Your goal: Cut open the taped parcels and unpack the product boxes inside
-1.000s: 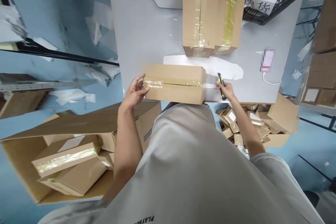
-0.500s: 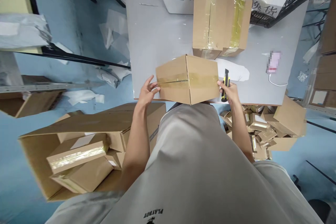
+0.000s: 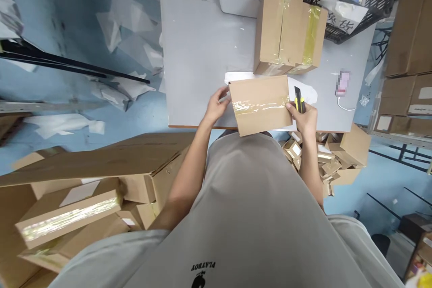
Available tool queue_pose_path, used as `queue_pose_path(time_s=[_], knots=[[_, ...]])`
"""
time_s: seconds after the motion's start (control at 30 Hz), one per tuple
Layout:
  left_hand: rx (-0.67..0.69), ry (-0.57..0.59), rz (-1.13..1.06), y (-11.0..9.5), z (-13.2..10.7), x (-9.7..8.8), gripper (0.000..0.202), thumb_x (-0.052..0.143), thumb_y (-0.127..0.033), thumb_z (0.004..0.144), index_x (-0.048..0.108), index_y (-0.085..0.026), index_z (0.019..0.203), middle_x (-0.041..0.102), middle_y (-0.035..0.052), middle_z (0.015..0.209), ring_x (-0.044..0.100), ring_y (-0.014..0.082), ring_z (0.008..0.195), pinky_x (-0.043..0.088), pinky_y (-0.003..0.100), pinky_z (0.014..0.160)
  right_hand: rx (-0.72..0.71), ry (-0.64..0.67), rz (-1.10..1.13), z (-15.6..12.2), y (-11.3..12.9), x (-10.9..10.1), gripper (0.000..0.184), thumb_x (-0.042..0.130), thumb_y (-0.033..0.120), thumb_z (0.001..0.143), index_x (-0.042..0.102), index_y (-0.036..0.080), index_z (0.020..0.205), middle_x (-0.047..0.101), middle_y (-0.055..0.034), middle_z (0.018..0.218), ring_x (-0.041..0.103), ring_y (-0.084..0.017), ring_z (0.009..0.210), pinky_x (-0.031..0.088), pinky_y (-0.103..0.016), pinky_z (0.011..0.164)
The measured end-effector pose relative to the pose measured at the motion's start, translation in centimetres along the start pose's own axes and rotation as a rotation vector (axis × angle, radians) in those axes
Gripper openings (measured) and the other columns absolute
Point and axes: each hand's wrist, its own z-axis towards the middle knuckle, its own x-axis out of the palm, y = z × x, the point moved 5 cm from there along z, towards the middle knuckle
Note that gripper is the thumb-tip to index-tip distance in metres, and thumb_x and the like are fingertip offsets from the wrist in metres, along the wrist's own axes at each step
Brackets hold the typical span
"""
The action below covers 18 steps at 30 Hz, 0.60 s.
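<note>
carton in hand: a brown cardboard carton (image 3: 261,87), at the front edge of the grey table (image 3: 195,54), its near side reaching past the edge; it sits slightly askew, with shiny clear packing tape (image 3: 259,107) running across the face turned up
left hand (image 3: 217,107): loosely open, fingers bent and spread, fingertips at the carton's left edge – whether they press on it i cannot tell
right hand (image 3: 305,117): closed around a black-and-yellow box cutter (image 3: 299,102), its blade end pointing away from the body; thumb and fingertip meet the carton's right edge
far side of table: two taped cartons (image 3: 268,31) standing side by side, a white bin (image 3: 229,2) with handwritten black characters behind them, a black plastic crate (image 3: 381,0) to the right
table's right: a pink pixelated object (image 3: 343,82) with a white cable (image 3: 344,107)
under the carton: a white patch (image 3: 307,92) – paper or bare surface, hard to say
floor, left: a large open box (image 3: 84,157) holding taped cartons
floor, right: an open box (image 3: 356,144) beside heaped small boxes (image 3: 332,166)
</note>
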Motion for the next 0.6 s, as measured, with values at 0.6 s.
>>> queue_pose_path(time_s=[0.6], knots=[[0.205,0.215,0.059,-12.6,0.8,-1.8,0.038,0.086,-0.035,0.093,0.082,-0.024,0.129,0.079,0.0075,0.133,0.076,0.0287,0.123,0.063,0.049,0.117,-0.188,0.269,-0.333,-13.3,12.0,7.7,0.038,0.051,0.041,0.115,0.071,0.025,0.142,0.086,-0.0107,0.125,0.083,-0.031,0.109,0.060,-0.035,0.094]])
